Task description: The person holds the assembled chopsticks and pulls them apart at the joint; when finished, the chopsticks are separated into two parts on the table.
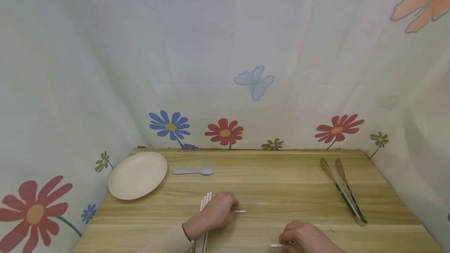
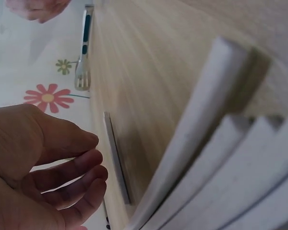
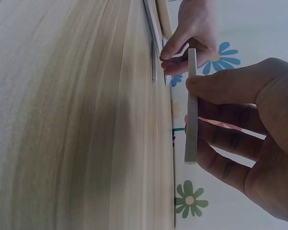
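Observation:
My right hand [image 1: 305, 238] pinches a short white square-edged stick [image 3: 192, 108] between thumb and fingers, raised above the wooden table. One end of that stick shows past the fingertips in the head view. My left hand [image 1: 219, 209] is over the table to the left, fingers loosely bent, with nothing between them in the left wrist view. Just beyond its fingertips lies another short white stick [image 2: 116, 158] on the table. Several long white sticks [image 1: 202, 241] lie side by side beneath the left wrist, partly hidden by the hand and sleeve.
A cream plate [image 1: 138, 175] sits at the table's left edge, with a pale spoon [image 1: 193, 171] right of it. Metal tongs [image 1: 343, 191] with dark grips lie on the right. A flower-printed curtain [image 1: 225, 50] borders the wooden table [image 1: 270, 179] at the back and sides.

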Demonstrator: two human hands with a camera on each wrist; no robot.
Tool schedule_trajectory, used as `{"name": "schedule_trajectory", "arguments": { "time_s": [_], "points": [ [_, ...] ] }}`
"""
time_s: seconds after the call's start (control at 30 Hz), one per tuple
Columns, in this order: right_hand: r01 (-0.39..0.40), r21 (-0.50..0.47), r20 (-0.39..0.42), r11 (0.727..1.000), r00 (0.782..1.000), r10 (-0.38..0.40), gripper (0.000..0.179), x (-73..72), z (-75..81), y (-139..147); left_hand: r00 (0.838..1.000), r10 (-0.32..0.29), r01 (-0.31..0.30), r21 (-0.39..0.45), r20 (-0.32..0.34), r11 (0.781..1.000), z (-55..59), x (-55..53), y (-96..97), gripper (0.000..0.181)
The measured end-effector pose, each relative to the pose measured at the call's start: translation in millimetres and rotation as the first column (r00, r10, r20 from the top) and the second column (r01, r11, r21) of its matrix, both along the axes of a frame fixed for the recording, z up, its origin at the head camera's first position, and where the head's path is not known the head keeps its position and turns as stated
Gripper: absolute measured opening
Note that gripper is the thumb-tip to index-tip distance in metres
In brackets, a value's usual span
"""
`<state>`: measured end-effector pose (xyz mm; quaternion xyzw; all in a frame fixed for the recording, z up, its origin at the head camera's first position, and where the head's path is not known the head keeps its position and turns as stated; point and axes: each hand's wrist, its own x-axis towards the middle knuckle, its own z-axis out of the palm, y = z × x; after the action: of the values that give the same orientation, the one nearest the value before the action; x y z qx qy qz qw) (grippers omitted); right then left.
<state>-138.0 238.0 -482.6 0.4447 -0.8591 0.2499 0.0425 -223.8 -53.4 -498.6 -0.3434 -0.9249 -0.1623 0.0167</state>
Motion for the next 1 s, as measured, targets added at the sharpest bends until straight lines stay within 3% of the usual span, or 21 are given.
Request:
{"name": "schedule_trajectory", "arguments": {
  "time_s": [0.17, 0.53, 1.0],
  "points": [
    [-0.010, -0.001, -0.046, 1.000, 0.999, 0.010, 0.012, -0.7, -1.3, -1, 1.000, 0.023, -0.023, 0.017, -0.010, 1.000, 5.0, 3.3, -5.1, 0.022],
    [-0.010, 0.007, -0.011, 1.000, 1.000, 0.010, 0.012, -0.4, -2.9, -2, 0.998, 0.063, -0.062, 0.045, -0.018, 0.997, 6.0, 14.9, -20.2, 0.014],
    [0.002, 0.049, 0.041, 0.999, 0.999, -0.004, 0.009, -2.6, -3.6, -2, 0.977, 0.163, -0.159, 0.044, -0.136, 0.986, 6.1, 33.3, -41.1, 0.017]
  ]
}}
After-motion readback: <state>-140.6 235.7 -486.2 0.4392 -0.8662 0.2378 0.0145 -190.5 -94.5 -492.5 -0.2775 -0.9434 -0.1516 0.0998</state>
